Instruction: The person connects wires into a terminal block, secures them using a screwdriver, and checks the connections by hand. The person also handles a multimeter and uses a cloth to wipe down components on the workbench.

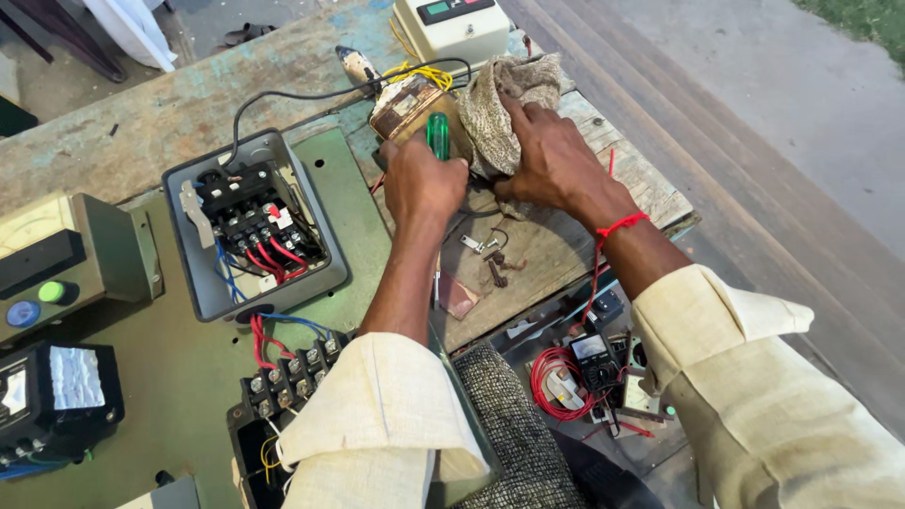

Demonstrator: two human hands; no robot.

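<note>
Nearest, a multimeter (592, 356) with coiled red leads (551, 385) lies in a cluttered tray below the bench edge, and a black terminal block (292, 372) with red and blue wires sits by the left sleeve. Further in, an open grey starter box (253, 226) shows black contactor parts and red wiring inside smooth metal walls, standing on a green painted panel (349, 179).

The left hand (421, 181) is closed in a fist around a screwdriver with a glossy green handle (438, 135), its tip hidden behind the hand. The right hand (551, 160) is spread, fingers curled, pressing a coarse grey-brown rag (504, 108) against a small transformer (407, 108) wrapped in worn tan paper, which rests at the far edge of the rough, flaking wooden bench (170, 113).

If the screwdriver slips (the hands are almost touching), it would likely jab the right hand or tear the wrapping. Loose screws and brackets (488, 256) just nearer could be knocked off the bench. The yellow wires (424, 73) could snag. Beyond stands a cream control box (452, 30).
</note>
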